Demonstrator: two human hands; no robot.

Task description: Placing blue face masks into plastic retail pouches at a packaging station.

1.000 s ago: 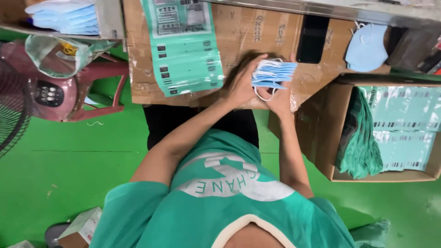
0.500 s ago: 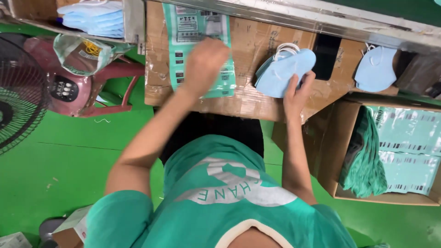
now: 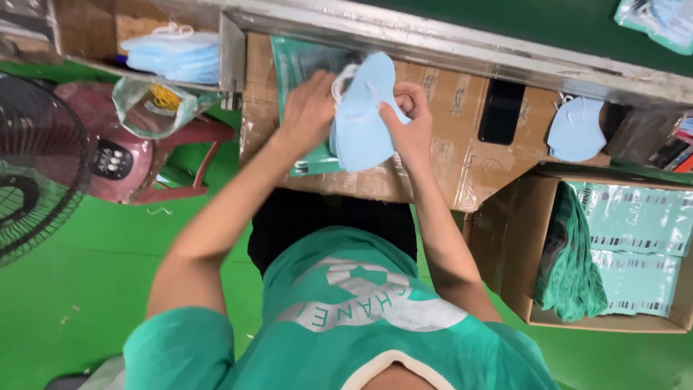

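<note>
Both hands, left [image 3: 307,108] & right [image 3: 411,119], clamp the light-blue fabric mask stack [image 3: 361,119] betw. them, long axis upright, over green plastic pouch [image 3: 303,72].

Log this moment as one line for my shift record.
left hand: gripping green plastic packaging bag | right hand: holding stack of light-blue face masks | surface: cardboard-covered table

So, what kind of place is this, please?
Probably a packing station in a face-mask workshop. Both hands, left hand and right hand, hold a stack of blue face masks over a green pouch, and a carton of filled pouches stands beside the cardboard-covered bench.
</note>
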